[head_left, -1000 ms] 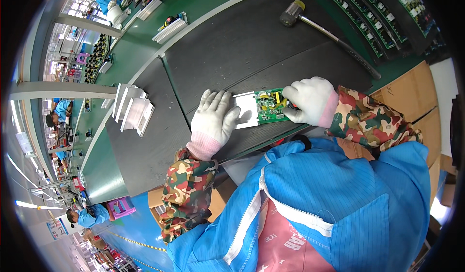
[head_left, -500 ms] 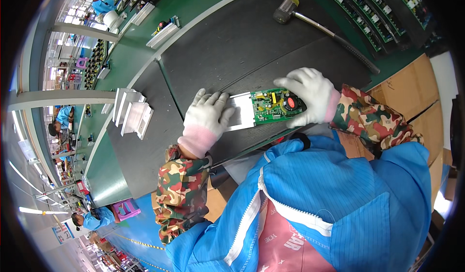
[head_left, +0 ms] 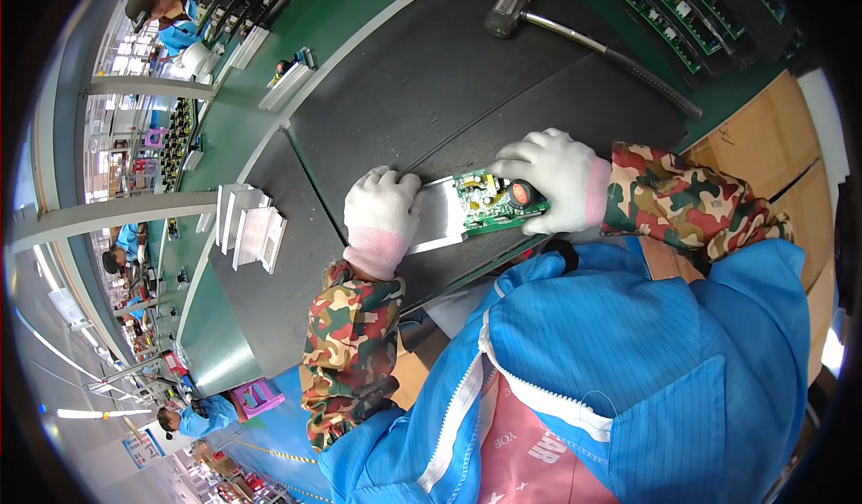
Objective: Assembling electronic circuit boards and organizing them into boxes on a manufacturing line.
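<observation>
My left hand (head_left: 382, 217), in a white knit glove with a pink cuff, is closed round the left end of a silver aluminium housing (head_left: 439, 214). A green circuit board (head_left: 477, 197) with a round black component and yellow parts meets the right end of the housing. How far the board reaches inside it I cannot tell. My right hand (head_left: 558, 183), gloved the same way, grips the board's right end, thumb on the near side and fingers over the far side. Both pieces lie low over the black mat (head_left: 395, 82).
A mallet (head_left: 575, 37) with a metal shaft lies beyond my hands. Several aluminium profiles (head_left: 250, 226) stand at the mat's left. Racks of circuit boards (head_left: 669, 10) are at the far right, cardboard (head_left: 754, 154) beside my right arm. Other people work at the left.
My right hand and the circuit board have shifted a little left, closer to my left hand. Both hands keep their hold. The whole view has turned slightly.
</observation>
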Demonstrator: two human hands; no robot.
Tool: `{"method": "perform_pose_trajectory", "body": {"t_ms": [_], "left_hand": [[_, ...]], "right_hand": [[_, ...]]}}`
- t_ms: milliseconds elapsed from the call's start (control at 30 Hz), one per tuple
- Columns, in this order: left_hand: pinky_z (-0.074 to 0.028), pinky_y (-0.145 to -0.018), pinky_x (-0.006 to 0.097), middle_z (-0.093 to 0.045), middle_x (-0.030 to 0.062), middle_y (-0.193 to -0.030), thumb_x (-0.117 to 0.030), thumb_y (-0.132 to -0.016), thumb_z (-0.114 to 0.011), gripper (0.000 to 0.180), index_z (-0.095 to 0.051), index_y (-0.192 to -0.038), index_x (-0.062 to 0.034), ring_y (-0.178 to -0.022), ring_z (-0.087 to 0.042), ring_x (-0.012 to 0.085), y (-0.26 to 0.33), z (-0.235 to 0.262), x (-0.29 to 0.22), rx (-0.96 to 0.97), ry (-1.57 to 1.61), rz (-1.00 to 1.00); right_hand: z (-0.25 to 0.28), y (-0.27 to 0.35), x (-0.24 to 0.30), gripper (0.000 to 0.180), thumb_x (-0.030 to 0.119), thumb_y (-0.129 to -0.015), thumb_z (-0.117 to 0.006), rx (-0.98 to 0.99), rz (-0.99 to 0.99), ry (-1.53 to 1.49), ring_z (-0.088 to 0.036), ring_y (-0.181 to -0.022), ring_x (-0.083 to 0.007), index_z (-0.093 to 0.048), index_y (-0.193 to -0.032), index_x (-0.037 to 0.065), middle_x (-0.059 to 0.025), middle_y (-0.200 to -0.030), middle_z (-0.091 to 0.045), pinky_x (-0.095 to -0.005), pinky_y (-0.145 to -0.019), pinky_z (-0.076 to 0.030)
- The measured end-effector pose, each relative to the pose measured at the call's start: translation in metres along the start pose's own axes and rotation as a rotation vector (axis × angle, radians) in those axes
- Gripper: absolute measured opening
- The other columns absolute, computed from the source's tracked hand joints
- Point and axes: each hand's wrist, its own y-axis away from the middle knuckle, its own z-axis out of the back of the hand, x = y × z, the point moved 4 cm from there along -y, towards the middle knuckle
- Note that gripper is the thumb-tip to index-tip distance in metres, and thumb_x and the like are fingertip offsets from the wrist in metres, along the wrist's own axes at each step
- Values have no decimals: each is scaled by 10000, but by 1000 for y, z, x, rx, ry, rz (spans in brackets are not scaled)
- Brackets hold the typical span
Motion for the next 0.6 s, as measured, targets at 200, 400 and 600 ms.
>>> {"method": "perform_pose_trajectory", "body": {"t_ms": [200, 400, 600], "left_hand": [[-520, -786, 405, -636, 93, -796, -191, -765, -679, 102, -660, -806, -99, -880, -648, 290, 3, -1, -2, -5, -27, -69], [-541, -803, 406, -666, 96, -802, -145, -708, -639, 80, -648, -760, -85, -905, -674, 283, -3, 2, -14, -3, -55, -93], [-525, -815, 399, -676, 127, -855, -189, -755, -690, 134, -675, -820, -73, -901, -665, 300, -1, 7, -15, 36, -45, -69]], "right_hand": [[-2, -4, 1, 727, 399, -646, -758, 36, 33, -61, -493, -1189, -297, -551, -1258, 66, -122, -1262, -549, -430, -1045, -366], [-23, -2, 1, 786, 396, -641, -765, -157, 142, -50, -387, -1334, -333, -486, -1285, 43, -157, -1295, -506, -494, -1201, -167], [-19, -13, 10, 795, 427, -659, -765, -109, 149, -76, -392, -1321, -348, -472, -1282, 32, -166, -1319, -480, -491, -1200, -166]]}}
